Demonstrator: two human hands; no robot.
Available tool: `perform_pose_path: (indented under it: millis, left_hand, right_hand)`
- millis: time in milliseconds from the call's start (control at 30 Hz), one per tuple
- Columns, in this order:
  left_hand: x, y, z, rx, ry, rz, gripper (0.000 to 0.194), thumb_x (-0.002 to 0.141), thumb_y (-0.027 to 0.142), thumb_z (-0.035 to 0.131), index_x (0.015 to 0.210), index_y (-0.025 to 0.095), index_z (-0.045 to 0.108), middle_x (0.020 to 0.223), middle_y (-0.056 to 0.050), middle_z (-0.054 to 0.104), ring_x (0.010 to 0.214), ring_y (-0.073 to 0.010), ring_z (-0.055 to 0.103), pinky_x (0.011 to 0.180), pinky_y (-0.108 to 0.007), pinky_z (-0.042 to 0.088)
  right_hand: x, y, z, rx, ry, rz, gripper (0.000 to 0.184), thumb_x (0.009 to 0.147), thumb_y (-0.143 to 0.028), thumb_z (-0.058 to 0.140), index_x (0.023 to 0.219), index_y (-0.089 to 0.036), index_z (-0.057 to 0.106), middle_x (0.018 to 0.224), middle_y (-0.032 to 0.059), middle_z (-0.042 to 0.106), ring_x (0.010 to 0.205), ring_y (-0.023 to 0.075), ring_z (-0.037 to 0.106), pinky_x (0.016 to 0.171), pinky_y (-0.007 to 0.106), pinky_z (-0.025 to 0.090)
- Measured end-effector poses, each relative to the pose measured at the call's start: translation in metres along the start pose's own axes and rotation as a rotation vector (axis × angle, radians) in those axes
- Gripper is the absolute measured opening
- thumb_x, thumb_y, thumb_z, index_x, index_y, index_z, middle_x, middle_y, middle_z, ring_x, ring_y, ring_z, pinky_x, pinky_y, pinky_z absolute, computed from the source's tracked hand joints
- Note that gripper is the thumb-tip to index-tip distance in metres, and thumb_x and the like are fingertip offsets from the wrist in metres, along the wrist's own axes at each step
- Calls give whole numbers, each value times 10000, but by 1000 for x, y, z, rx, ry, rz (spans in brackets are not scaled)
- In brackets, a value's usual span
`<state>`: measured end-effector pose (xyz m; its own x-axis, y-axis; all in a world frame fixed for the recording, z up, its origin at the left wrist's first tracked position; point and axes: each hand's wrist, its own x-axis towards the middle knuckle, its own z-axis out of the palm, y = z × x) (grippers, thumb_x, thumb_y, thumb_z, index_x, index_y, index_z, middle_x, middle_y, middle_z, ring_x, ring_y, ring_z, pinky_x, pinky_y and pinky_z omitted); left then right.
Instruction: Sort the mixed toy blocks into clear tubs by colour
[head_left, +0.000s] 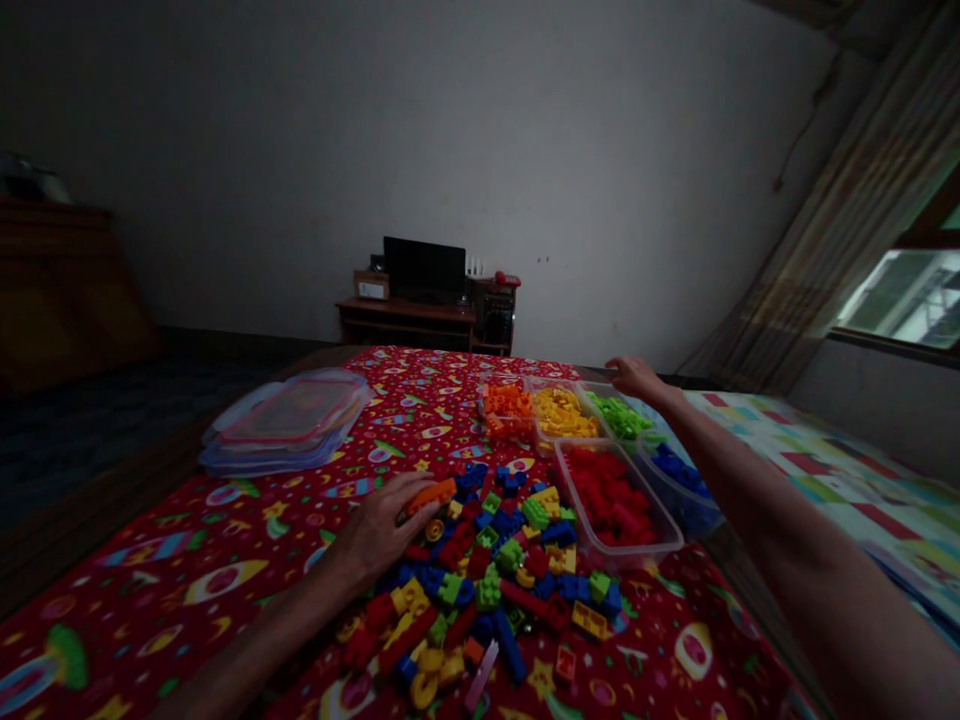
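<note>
Our left hand (386, 525) palm-down at brick pile (487, 590), fingers clamped on orange brick (435, 494). We stretch right arm (787, 510) toward far right corner of table (247, 540); right hand (636, 376) above green bricks (619, 415), fingers apart.

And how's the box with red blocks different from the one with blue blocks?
The red-block box has straight sides; the blue-block tub looks rounded. The red-block box sits beside the mixed blocks; the blue-block tub sits farther right. Both are see-through and open on top.
</note>
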<state>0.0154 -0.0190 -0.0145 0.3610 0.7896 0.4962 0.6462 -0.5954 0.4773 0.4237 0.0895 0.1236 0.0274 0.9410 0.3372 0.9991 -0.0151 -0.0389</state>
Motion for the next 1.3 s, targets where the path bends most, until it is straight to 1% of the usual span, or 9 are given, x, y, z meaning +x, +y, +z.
perform_pose_path:
  millis: [200, 400, 533, 667, 767, 867, 1000, 1100, 1300]
  left_hand:
    - [11, 7, -11, -30, 145, -1, 389, 786, 520, 540, 938, 191, 682, 960, -87, 685, 919, -240, 631, 829, -368, 512]
    - [13, 34, -21, -173, 74, 0, 279, 717, 394, 608, 905, 192, 650, 909, -56, 680, 838, -206, 639, 757, -319, 510]
    - [11, 58, -21, -244, 34, -58, 310, 688, 349, 635, 945, 188, 571, 859, -26, 664, 757, -177, 635, 678, -289, 510]
    - [15, 63, -32, -198, -48, -20, 322, 649, 314, 664, 936, 198, 574, 846, -8, 671, 732, -163, 622, 684, -275, 503]
    - [21, 45, -48, -71, -126, -6, 214, 665, 326, 636, 835, 197, 641, 831, -21, 690, 753, -175, 621, 709, -275, 492]
    - [22, 21, -57, 24, -196, -87, 220, 681, 344, 600, 803, 181, 683, 786, -35, 700, 724, -188, 625, 666, -266, 475]
    - [17, 6, -50, 60, -343, -116, 222, 642, 382, 646, 735, 191, 710, 725, -31, 702, 677, -185, 615, 615, -239, 443]
    - [12, 7, -40, 102, -333, -85, 165, 606, 357, 679, 650, 201, 702, 672, -30, 685, 688, -182, 602, 611, -223, 426]
    - [11, 7, -32, 177, -288, -75, 123, 634, 298, 625, 602, 189, 670, 653, -39, 655, 662, -178, 587, 603, -234, 414]
  right_hand:
    - [-48, -68, -25, 281, -95, -285, 317, 799, -83, 507, 1069, -102, 672, 819, 93, 707, 719, 144, 617, 645, 221, 420]
    - [-138, -159, -20, 634, -97, -564, 320, 905, -314, 493, 1144, -161, 640, 779, 37, 668, 639, 102, 542, 586, 212, 375]
    - [-174, -191, -9, 601, -142, -620, 233, 840, -226, 594, 1047, -153, 673, 760, 36, 647, 645, 101, 514, 592, 215, 330]
    - [-183, -185, -2, 492, -143, -563, 120, 820, -157, 572, 858, -123, 680, 646, 9, 591, 574, 88, 446, 551, 221, 272]
    - [-182, -168, 1, 450, -101, -463, 175, 810, -140, 560, 941, -120, 674, 713, 38, 625, 615, 115, 491, 581, 227, 309]
    - [-183, -156, -1, 450, -97, -431, 262, 797, -100, 548, 1021, -156, 671, 879, 86, 674, 744, 157, 571, 657, 239, 367]
    - [-184, -156, -4, 418, -133, -444, 218, 817, -153, 565, 991, -183, 693, 805, 82, 679, 725, 171, 586, 651, 252, 376]
    - [-186, -157, -1, 412, -154, -435, 215, 831, -178, 558, 1002, -158, 688, 711, 63, 646, 664, 156, 559, 621, 250, 369]
    - [-170, -149, 4, 365, -45, -327, 349, 741, -69, 551, 1074, -112, 647, 915, 101, 652, 828, 174, 557, 704, 254, 404]
